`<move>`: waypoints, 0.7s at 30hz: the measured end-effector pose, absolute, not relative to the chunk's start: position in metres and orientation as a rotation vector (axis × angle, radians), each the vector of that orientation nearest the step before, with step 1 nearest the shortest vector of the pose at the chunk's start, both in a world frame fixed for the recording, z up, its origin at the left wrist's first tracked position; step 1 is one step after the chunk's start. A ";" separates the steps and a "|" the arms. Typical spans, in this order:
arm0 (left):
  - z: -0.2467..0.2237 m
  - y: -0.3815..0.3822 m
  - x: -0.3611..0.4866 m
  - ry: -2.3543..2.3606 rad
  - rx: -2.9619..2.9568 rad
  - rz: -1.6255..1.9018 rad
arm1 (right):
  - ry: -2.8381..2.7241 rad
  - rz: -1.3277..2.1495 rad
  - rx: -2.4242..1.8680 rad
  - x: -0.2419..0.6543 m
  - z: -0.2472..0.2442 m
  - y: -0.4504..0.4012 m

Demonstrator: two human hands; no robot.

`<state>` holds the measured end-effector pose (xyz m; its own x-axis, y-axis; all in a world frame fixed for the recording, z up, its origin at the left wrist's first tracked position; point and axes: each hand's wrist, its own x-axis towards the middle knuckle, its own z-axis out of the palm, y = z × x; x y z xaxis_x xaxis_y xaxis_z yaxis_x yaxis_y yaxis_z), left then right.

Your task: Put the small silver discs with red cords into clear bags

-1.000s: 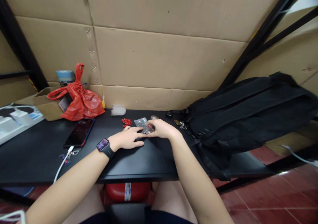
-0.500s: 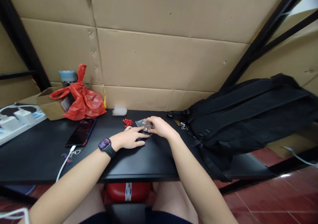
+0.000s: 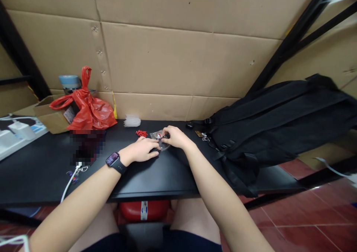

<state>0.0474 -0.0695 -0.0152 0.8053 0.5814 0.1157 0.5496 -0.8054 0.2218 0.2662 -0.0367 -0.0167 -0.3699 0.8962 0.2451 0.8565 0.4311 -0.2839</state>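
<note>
A small clear plastic bag (image 3: pixel 164 146) lies on the black table between my two hands, with a small red piece (image 3: pixel 159 135) showing at its upper part. My right hand (image 3: pixel 175 137) bends over the bag from the right, thumb and forefinger closed on its plastic. From the left, my left hand (image 3: pixel 141 150) reaches to the bag's near-left edge. Its fingertips touch the plastic and its thumb stands apart, palm down. Just beyond this hand sits a little pile of red pieces (image 3: pixel 141 133). A smartwatch (image 3: pixel 112 159) is on my left wrist.
Behind the pile stands a translucent white stack (image 3: pixel 132 121). To the left are a red plastic bag (image 3: pixel 92 114), a cardboard box (image 3: pixel 52 120), a pixelated dark area (image 3: pixel 87 146), a white cable (image 3: pixel 67 188) and a power strip (image 3: pixel 19 142). A black backpack (image 3: pixel 279 125) fills the right side.
The view has shifted slightly. My left fingers have drawn back and bent from their flatter spread, uncovering more of the clear bag. My right hand keeps its hold at the bag.
</note>
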 end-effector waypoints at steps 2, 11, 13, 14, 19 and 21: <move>-0.014 -0.069 0.047 0.899 2.826 0.307 | -2.354 0.197 -1.455 0.274 -0.015 -0.037; -0.017 -0.071 0.059 1.236 2.877 0.440 | -2.457 0.335 -1.386 0.291 -0.008 -0.038; -0.019 -0.070 0.061 1.262 2.886 0.437 | -2.464 0.279 -1.383 0.291 -0.011 -0.037; -0.020 -0.069 0.061 1.270 2.889 0.431 | -2.462 0.261 -1.380 0.291 -0.012 -0.036; -0.024 -0.066 0.061 1.292 2.893 0.427 | -2.399 0.266 -1.381 0.286 -0.016 -0.036; -0.025 -0.066 0.061 1.299 2.891 0.445 | -2.394 0.260 -1.380 0.282 -0.018 -0.035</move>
<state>0.0607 -0.0659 -0.0248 0.6322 0.7245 0.2748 0.7409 -0.6690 0.0591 0.2821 -0.0351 -0.0175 -0.4555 0.8630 0.2186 0.7960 0.5047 -0.3341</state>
